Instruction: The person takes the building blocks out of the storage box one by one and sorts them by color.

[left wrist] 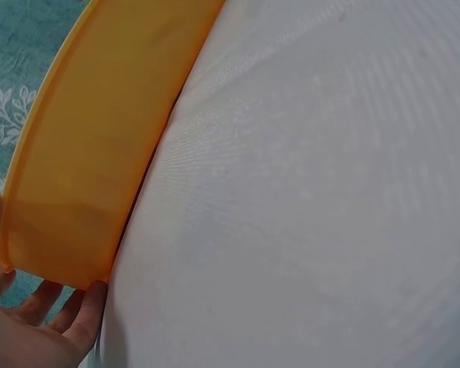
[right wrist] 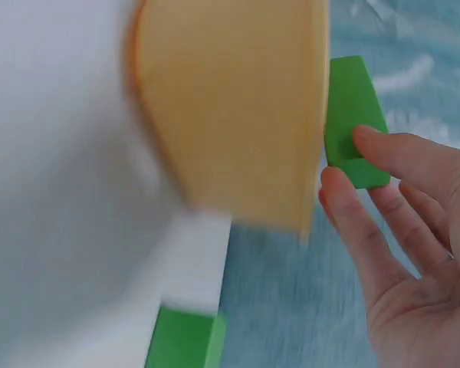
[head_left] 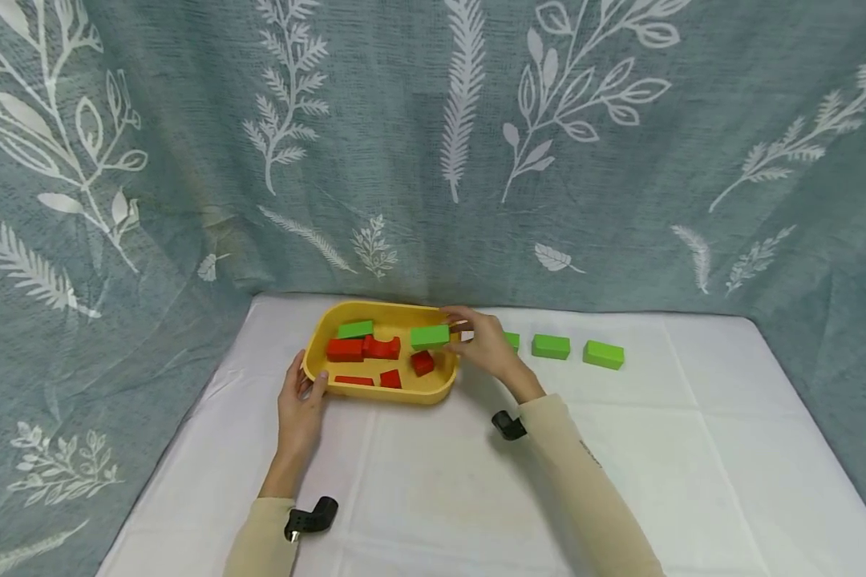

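We only get part of the green rectangular block (head_left: 512, 340) behind the right hand (head_left: 487, 344), tbh. The yellow rounded plastic tray (head_left: 382, 396) gets cut off up top in the left wrist view and blurs in the right one.

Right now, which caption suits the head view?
Left hand holds yellow oblong tray; right hand pinches green rectangular block above it.
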### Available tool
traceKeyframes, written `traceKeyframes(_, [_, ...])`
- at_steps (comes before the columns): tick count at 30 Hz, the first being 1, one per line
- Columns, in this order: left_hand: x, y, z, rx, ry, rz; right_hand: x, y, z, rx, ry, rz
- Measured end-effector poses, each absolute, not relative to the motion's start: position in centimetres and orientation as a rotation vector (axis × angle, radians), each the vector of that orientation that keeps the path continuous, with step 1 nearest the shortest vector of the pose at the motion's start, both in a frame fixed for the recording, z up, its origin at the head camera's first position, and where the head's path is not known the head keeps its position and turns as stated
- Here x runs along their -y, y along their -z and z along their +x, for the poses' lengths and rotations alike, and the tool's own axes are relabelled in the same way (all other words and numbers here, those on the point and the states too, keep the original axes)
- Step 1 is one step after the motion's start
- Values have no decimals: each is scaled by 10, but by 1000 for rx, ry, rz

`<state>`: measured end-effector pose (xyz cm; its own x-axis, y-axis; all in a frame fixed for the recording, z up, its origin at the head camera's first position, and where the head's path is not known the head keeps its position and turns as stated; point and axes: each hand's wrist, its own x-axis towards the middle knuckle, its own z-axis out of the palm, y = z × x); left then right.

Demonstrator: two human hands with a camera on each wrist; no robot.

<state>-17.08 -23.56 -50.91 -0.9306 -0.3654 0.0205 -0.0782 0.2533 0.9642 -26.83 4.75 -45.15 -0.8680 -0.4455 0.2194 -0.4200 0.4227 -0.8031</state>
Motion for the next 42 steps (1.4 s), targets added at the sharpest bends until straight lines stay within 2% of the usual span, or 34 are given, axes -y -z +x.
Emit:
traceKeyframes(6, [238,509,-170,2263,1766,442,-104,451,-273,-2585,1644,-729])
traceKeyframes(13, [237,507,-172,2269,1757,438,-183,432,-253,-2635,1681,-485])
traceKeyframes(24, [236,505,-172,2264,1743,442,-359,507,-264,-2915,1472,-241])
traceKeyframes(27, [235,505,-172,2268,1751,445,-375,503,-250,-2922,1433,-164])
traceKeyframes(33, [235,505,-172,2266,1761,445,-369,485,-222,-2927,1234,-117])
traceKeyframes(42, [230,505,-172,2250,1781,447,-375,473,-213,-2873,1187,-36])
